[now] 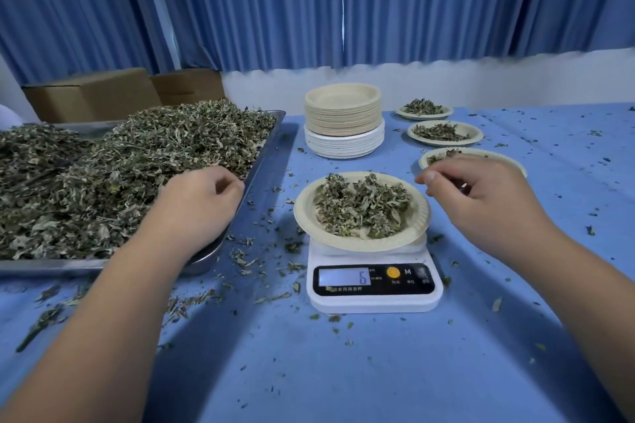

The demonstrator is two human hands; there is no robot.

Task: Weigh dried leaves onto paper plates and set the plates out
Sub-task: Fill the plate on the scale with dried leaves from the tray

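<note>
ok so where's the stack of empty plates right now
In the head view the stack of empty plates stands at far centre, between the tray on its left and the filled plates on its right.

Shiny metal tray [264,161]; matt beige paper plates [343,110] (white ones beneath); glossy white plastic scale [374,302]; dry, crumbly leaves [120,161]; blue cloth over the surface [343,371]; pleated fabric curtains [257,3]; brown cardboard boxes [92,93]

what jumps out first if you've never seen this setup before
A big metal tray heaped with dried leaves fills the left side, with the left hand at its right edge. In the centre a loaded paper plate sits on a white scale, the right hand hovering beside it. Behind stand a stack of empty plates and, rightward, three filled plates.
</note>
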